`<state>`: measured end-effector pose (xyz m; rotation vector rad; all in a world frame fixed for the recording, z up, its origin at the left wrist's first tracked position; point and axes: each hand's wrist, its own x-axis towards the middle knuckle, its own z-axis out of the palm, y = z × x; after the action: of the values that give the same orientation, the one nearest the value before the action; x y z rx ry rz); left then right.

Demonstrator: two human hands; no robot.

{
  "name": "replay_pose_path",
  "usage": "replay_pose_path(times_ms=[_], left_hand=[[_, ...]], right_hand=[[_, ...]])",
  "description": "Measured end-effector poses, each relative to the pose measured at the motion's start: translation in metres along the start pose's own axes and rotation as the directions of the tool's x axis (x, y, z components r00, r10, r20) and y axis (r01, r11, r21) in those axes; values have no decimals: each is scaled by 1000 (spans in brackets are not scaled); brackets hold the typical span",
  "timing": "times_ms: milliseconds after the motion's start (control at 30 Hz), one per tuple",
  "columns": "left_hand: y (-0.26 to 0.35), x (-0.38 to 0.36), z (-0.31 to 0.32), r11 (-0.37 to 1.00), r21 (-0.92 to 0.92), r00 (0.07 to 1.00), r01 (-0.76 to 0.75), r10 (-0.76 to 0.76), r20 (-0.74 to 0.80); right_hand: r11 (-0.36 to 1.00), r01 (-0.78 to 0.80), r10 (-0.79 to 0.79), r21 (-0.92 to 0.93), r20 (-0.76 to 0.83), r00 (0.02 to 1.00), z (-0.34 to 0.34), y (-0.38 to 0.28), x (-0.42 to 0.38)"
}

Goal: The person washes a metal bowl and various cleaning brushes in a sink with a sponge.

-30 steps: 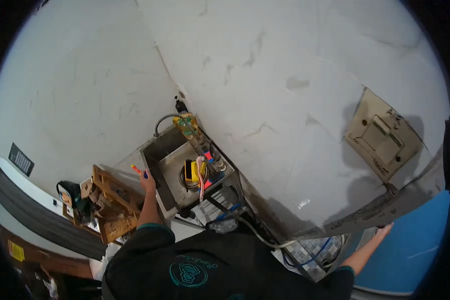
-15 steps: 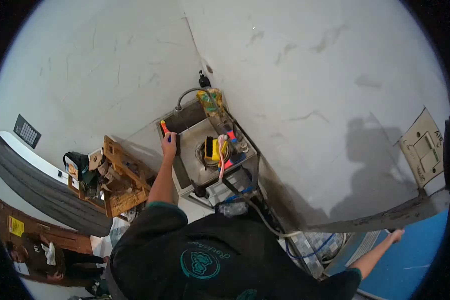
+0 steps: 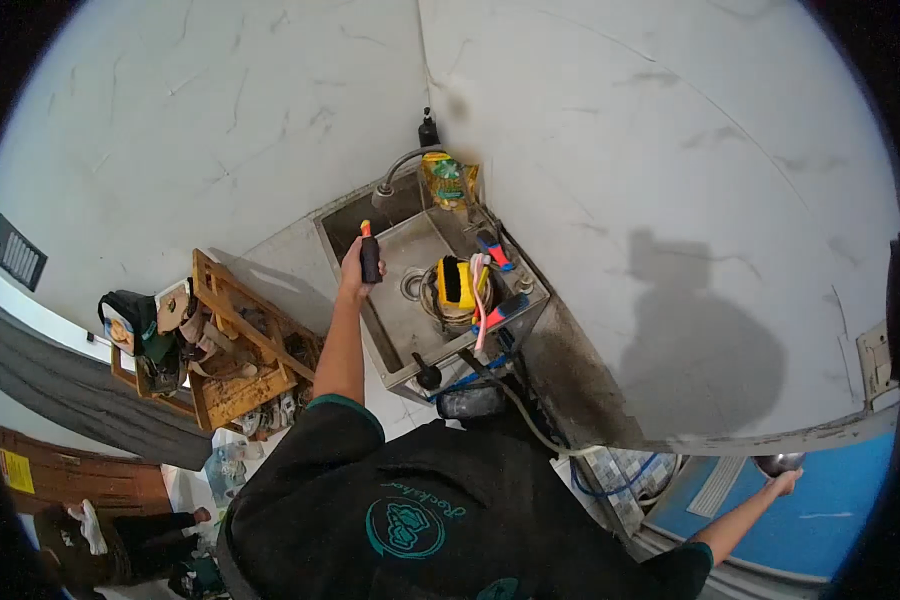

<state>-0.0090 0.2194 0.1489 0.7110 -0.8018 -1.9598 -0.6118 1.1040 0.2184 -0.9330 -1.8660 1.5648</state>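
Note:
My left hand [image 3: 354, 270] is closed around a dark tool [image 3: 371, 256] with an orange-red tip, held over the left side of the metal sink [image 3: 395, 325]. Far to the right, my right hand [image 3: 787, 483] grips the edge of a dark, shiny round bowl [image 3: 776, 463] beside a blue surface. A yellow-and-black object [image 3: 457, 283] lies in the sink among coiled cable, with a pink-and-white strip [image 3: 481, 300] beside it. Red-and-blue tools [image 3: 495, 250] rest along the sink's right side.
The faucet [image 3: 387, 185], a yellow-green pouch [image 3: 450, 181] and a black bottle [image 3: 428, 130] stand at the back corner. A wooden rack [image 3: 245, 395] holding bags is at left. Another person [image 3: 80, 545] is at lower left. A hose [image 3: 530, 430] runs beside the sink.
The view has shifted. The tool in my left hand now stands upright, showing its dark body. The bowl in my right hand has come into sight.

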Motion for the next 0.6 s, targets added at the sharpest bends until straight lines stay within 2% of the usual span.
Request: replay_pose_path(times_ms=[33,67,133,167,233,267,300,367,400,433,500,600], left_hand=[[4,1,-2,998,-59,1000,7,-5,25],[4,11,-11,999,-42,1000,12,-12,5],[-4,30,-33,999,-10,999,35,-36,-35],[3,24,-21,998,61,1000,11,-10,-22],[4,45,-19,972,236,999,12,0,-49],[-5,33,-38,945,325,995,46,-15,-96],[-22,6,-68,951,300,991,81,-45,-126],[-17,50,-64,968,251,999,10,3,-51],[-24,48,-73,973,232,999,13,-4,-40],[-20,36,-75,979,202,999,2,6,-39],[-16,38,-81,990,135,999,28,-23,-32],[-13,26,-94,990,113,997,82,-82,-8]], right_hand=[[1000,18,-18,10,-20,1000,-10,-6,-13],[999,36,-35,20,-42,999,-21,-10,-25],[980,74,-97,-183,-122,988,-41,6,-11],[955,84,-134,-283,-160,978,-53,7,-7],[960,60,-117,-274,-197,973,-73,-6,-70],[950,63,-129,-306,-202,971,-90,-15,-92],[946,-22,-91,-323,-332,939,-95,-14,-94],[966,89,-139,-244,-195,971,-99,-6,-118],[959,151,-185,-239,-126,975,-124,-3,-132],[958,166,-195,-232,-108,975,-151,-7,-149],[980,169,-178,-108,-77,981,-141,-19,-235],[956,283,-287,-80,-50,957,-166,-5,-320]])
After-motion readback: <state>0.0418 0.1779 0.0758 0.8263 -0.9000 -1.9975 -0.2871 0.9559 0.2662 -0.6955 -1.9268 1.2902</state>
